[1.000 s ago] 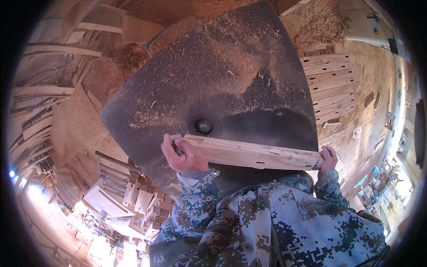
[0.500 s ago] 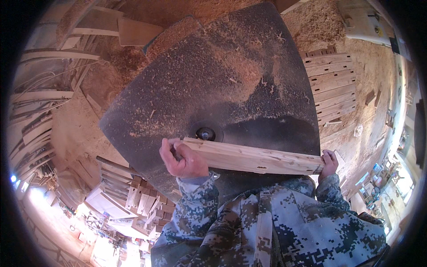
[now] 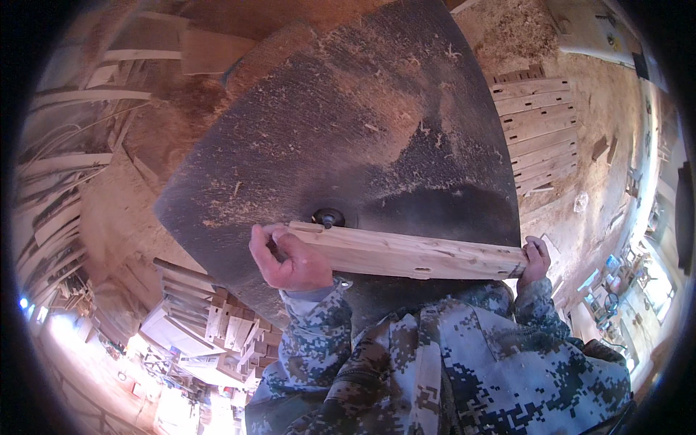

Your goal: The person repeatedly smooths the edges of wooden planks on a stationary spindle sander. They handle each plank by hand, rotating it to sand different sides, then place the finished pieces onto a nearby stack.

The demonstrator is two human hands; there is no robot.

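Observation:
A pale wooden board (image 3: 406, 254) with a small slot in its near face spans between my hands, low over the near part of a dark machine table (image 3: 449, 210). My left hand (image 3: 291, 259) is closed round the board's left end, thumb and fingers curled. At the opposite end my right hand (image 3: 535, 259) grips the board with its fingers wrapped over the edge. Just beyond the board's left part, a dark round cutter spindle (image 3: 328, 218) sticks up from the table. The board's far edge lies right by the spindle; whether they touch I cannot tell.
Shavings and sawdust (image 3: 377, 109) cover much of the table top. Slotted boards (image 3: 540, 130) lie in a row on the floor to the right. Stacked wood blocks (image 3: 239, 330) stand at the lower left, with long timber pieces (image 3: 61, 217) along the left side.
The board and both hands have shifted slightly left in the picture. The table and spindle have also shifted a little left, so the view itself moved. Both hands keep their hold.

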